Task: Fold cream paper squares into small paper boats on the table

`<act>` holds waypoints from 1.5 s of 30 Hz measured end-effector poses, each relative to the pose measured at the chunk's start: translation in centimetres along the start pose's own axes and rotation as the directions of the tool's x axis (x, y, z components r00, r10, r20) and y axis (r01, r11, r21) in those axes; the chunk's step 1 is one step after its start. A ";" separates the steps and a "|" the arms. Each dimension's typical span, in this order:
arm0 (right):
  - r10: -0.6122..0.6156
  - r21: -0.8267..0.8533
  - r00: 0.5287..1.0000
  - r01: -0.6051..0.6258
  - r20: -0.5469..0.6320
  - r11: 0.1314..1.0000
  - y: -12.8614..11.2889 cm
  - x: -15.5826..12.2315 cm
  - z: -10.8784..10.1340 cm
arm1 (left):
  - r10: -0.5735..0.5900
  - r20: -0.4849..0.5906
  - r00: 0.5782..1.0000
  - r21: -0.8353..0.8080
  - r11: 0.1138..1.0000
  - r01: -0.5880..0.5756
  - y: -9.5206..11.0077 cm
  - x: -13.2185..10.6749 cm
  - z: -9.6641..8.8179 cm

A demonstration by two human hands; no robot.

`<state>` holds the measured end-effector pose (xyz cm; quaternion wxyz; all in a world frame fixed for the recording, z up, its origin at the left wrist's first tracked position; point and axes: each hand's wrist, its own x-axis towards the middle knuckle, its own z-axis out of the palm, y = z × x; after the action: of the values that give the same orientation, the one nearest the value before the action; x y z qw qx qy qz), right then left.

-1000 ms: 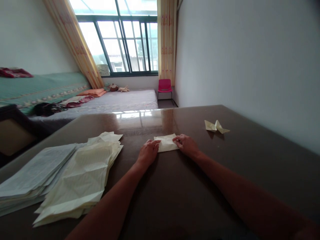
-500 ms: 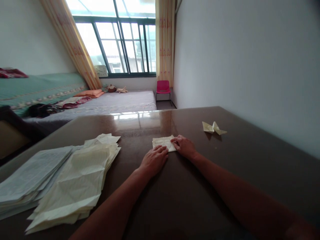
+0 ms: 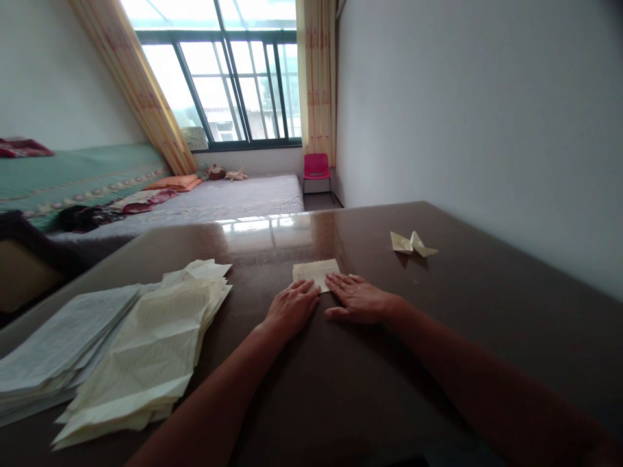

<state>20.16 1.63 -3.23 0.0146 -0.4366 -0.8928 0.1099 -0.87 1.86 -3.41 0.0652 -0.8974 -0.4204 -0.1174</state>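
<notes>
A small folded sheet of cream paper (image 3: 315,268) lies flat on the dark brown table (image 3: 311,389) in the head view. My left hand (image 3: 293,305) rests palm down with its fingertips on the paper's lower left edge, fingers stretched out. Across the right part of the paper lies my right hand (image 3: 360,298), flat and open, its thumb spread out toward me on the tabletop. My fingers cover the lower edge of the paper. To the right stands a folded paper shape (image 3: 413,244) with pointed ends, apart from both hands.
Crumpled cream sheets (image 3: 150,350) are piled at the left, beside a stack of greyish printed papers (image 3: 68,337). Past the table are a bed (image 3: 263,191), a pink chair (image 3: 317,167) and a window (image 3: 248,91). A white wall (image 3: 477,117) runs along the right.
My right hand has gone from bent fingers at the paper's right edge to lying flat with the thumb out. The paper's fold now looks flatter. My left hand stays at the lower left.
</notes>
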 end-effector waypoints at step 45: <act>-0.159 0.391 0.983 0.184 -0.097 0.902 2.4 -1.3 -3.1 | 0.171 0.043 0.984 -0.257 0.954 -0.154 -0.7 -2.0 -2.3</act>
<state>23.15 2.60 -0.63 0.1409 -0.3475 -0.8857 0.2735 -3.01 0.32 -1.67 -0.0538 -0.9332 -0.3286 -0.1350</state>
